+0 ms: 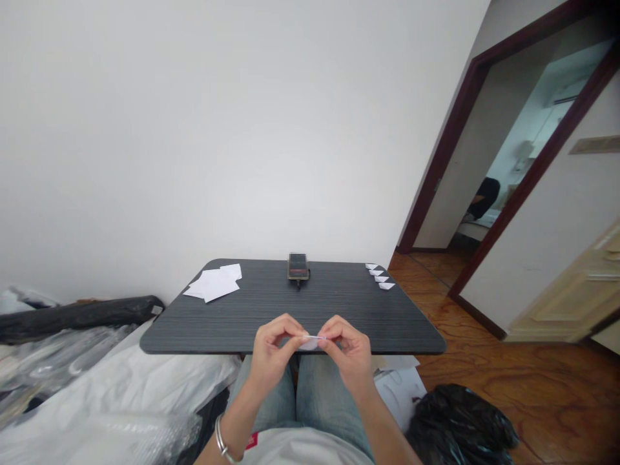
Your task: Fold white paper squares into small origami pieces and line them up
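Observation:
Between my two hands, near the front edge of the dark table (pixel 271 310), is a small folded piece of white paper (pixel 309 345). My left hand (pixel 277 342) pinches its left end between thumb and fingers. The right end is pinched the same way by my right hand (pixel 345 345). Several small folded white paper pieces (pixel 381 279) lie in a row at the table's right side. Loose white paper sheets (pixel 216 283) overlap at the far left of the tabletop.
A small dark device (pixel 298 266) with a screen stands at the table's back middle, against the white wall. On the floor at right sits a black plastic bag (pixel 460 423). Plastic-wrapped items (pixel 121 381) are piled at left. Beyond the doorway, a person (pixel 484 197) is partly visible.

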`<state>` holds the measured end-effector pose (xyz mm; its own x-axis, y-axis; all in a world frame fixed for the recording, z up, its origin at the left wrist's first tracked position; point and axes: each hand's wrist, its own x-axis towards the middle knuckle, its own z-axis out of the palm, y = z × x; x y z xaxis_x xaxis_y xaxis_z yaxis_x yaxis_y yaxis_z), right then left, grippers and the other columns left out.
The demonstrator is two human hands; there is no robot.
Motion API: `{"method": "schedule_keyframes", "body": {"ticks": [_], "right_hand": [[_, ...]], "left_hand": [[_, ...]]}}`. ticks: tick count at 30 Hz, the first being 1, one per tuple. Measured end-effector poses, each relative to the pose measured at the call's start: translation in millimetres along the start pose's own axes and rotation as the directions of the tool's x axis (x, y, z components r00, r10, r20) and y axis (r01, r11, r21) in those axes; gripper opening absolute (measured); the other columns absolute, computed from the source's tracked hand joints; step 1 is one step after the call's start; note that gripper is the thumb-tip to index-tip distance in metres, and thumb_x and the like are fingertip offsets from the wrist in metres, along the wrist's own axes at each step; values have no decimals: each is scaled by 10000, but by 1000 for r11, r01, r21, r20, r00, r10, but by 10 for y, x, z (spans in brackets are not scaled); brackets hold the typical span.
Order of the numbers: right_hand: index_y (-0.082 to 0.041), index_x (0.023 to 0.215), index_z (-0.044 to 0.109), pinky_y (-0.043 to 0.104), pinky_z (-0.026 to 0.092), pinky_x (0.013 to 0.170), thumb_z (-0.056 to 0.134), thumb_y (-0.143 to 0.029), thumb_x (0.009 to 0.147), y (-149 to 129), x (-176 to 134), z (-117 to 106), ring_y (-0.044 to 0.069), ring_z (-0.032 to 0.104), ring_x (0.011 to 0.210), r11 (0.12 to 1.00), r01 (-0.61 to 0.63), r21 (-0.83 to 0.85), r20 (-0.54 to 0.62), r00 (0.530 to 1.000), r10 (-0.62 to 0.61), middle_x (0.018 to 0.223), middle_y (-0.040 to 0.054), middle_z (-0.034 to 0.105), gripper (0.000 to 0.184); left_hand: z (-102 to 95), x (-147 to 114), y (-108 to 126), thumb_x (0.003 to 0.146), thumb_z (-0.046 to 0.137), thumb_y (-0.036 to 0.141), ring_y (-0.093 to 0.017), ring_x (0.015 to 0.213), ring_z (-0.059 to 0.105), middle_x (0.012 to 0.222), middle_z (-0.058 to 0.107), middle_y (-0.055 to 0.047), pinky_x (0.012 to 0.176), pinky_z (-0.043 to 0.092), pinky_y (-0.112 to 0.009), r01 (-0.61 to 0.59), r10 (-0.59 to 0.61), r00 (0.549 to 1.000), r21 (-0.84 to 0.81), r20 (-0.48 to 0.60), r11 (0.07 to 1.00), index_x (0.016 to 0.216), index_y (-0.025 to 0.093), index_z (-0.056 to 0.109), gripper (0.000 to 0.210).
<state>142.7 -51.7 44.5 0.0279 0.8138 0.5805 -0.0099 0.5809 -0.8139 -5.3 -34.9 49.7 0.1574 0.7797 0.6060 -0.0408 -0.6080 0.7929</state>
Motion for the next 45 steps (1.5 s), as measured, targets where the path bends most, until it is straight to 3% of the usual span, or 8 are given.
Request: {"method": "schedule_keyframes", "body": {"ticks": [9, 20, 27, 30, 33, 40, 45], "right_hand": [[-180, 586, 577, 266, 374, 555, 622, -196, 721, 5, -12, 12, 146, 508, 597, 999, 35, -12, -36, 999, -35, 619, 5, 542, 143], [-178, 639, 581, 263, 360, 563, 570, -262, 764, 52, 7, 20, 144, 477, 605, 995, -37, 93, -15, 999, 38, 627, 2, 519, 151], [-173, 624, 563, 258, 361, 555, 525, -215, 786, 26, -3, 6, 143, 474, 600, 985, 32, -169, -59, 997, -43, 619, 1, 492, 172], [-174, 604, 566, 251, 353, 537, 520, -202, 784, 36, 3, -7, 136, 468, 574, 966, 67, -248, -25, 997, -75, 598, -7, 485, 187], [-174, 621, 579, 246, 354, 533, 525, -205, 783, 59, 2, -6, 133, 477, 579, 967, 34, -251, 14, 999, -32, 609, -5, 502, 173], [-174, 660, 562, 236, 362, 534, 537, -253, 779, 186, -37, 51, 133, 472, 602, 996, -59, -73, -19, 998, 58, 634, -6, 507, 146], [-172, 648, 551, 247, 360, 568, 522, -243, 786, 181, -29, 50, 132, 442, 603, 993, -91, -73, -33, 995, 89, 625, -8, 482, 158]], "left_hand": [[4, 2, -10, 701, 636, 137, -119, 580, 523, 613, 579, -13, 562, 396, -221, 26, -26, 1000, -56, 1, 998, 601, 143, 614, 102], [44, -19, -11, 715, 625, 164, -117, 589, 506, 623, 550, -9, 540, 389, -210, 85, -86, 996, -87, -11, 993, 605, 138, 596, 116], [57, -27, 8, 749, 588, 201, -123, 582, 498, 611, 556, -16, 544, 374, -220, 64, -69, 997, 170, 22, 983, 607, 134, 572, 158], [41, -16, 1, 764, 569, 210, -122, 575, 491, 605, 563, -19, 534, 359, -218, 41, -62, 995, 264, 73, 964, 614, 133, 581, 169], [28, -12, -14, 775, 556, 211, -121, 570, 479, 591, 553, -14, 548, 353, -223, 16, -43, 996, 313, 78, 950, 620, 134, 587, 176], [63, -46, -58, 770, 557, 237, -125, 574, 478, 594, 539, -14, 558, 364, -223, 108, -108, 994, 201, -11, 974, 618, 131, 582, 186], [106, -64, -116, 769, 551, 259, -122, 583, 471, 598, 523, -7, 564, 369, -214, 200, -198, 980, 113, -30, 973, 619, 131, 562, 198]]}}
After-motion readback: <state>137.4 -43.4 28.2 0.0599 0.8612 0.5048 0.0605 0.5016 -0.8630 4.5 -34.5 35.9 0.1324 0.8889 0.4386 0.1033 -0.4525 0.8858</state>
